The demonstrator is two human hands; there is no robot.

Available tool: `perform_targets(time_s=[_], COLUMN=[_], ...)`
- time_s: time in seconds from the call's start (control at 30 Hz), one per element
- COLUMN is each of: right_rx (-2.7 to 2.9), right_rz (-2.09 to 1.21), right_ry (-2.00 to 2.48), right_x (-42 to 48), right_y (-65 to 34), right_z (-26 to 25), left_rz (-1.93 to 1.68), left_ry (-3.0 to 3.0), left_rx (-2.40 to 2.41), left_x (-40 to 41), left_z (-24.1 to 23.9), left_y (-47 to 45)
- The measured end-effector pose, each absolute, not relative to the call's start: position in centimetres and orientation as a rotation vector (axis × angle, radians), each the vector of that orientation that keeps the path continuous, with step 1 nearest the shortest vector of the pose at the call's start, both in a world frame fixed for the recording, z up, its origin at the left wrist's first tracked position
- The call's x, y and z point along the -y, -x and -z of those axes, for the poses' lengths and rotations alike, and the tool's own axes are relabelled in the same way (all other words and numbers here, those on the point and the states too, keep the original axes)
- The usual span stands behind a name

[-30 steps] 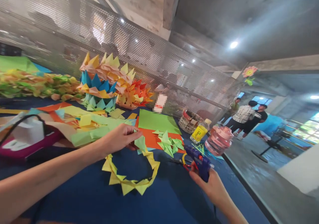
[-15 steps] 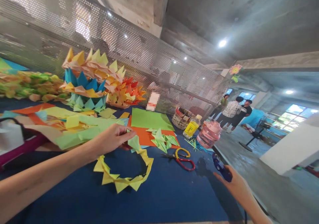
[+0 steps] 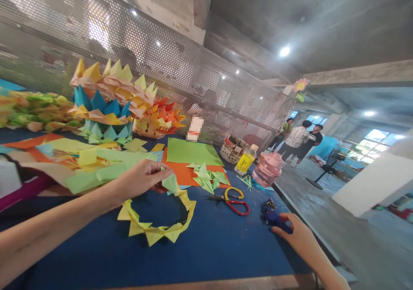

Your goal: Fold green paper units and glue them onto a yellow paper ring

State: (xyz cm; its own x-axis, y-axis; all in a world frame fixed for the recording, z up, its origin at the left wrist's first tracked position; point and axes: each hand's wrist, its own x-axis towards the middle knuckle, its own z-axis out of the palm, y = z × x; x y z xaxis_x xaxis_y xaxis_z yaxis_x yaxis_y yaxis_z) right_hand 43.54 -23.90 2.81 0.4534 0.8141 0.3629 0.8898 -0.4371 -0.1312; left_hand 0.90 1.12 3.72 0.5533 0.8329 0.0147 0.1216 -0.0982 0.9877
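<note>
My left hand (image 3: 146, 179) pinches a pale green folded paper point (image 3: 170, 182). It meets the end of a ring of yellow folded paper points (image 3: 153, 234), which curves over the dark blue tabletop. My right hand (image 3: 295, 232) is wrapped around the handle of a dark blue glue gun (image 3: 274, 219), low at the table's right edge. Between the hands lie scissors (image 3: 237, 202) with one yellow and one red handle loop. Loose green folded points (image 3: 208, 178) rest on orange paper (image 3: 180, 174) beyond them.
Stacked paper crowns (image 3: 106, 105) stand at the back left, against a perforated metal screen (image 3: 180, 75). Coloured paper sheets (image 3: 106, 158) spread at left. A basket (image 3: 232, 150), a yellow-labelled bottle (image 3: 246, 161) and a pink jug (image 3: 267, 169) stand back right. Several people (image 3: 298, 137) stand farther off.
My right hand has moved slightly left and turned the glue gun, lowering it to the tabletop. My left hand still pinches the green paper point. The view has shifted slightly.
</note>
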Motion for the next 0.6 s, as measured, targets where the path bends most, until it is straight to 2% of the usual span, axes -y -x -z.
perform_targets(time_s=[0.27,0.43,0.6], right_rx=[1.614,2.146,2.464], right_rz=[0.451,0.186,-0.092], right_ry=[2.244,1.806,1.582], right_x=[22.9,18.4,14.1], right_y=[-39.0,-28.1,-20.9], right_z=[-5.3,-7.3,-6.9], left_rz=[-0.721,-0.68,-0.605], left_ry=[-1.608,-1.662,-1.757], left_rx=[-0.801,-0.772,-0.698], left_x=[-0.6,-0.2,-0.4], left_z=[-4.3,-5.2,-5.0], left_y=[-0.7,-0.5,-0.4])
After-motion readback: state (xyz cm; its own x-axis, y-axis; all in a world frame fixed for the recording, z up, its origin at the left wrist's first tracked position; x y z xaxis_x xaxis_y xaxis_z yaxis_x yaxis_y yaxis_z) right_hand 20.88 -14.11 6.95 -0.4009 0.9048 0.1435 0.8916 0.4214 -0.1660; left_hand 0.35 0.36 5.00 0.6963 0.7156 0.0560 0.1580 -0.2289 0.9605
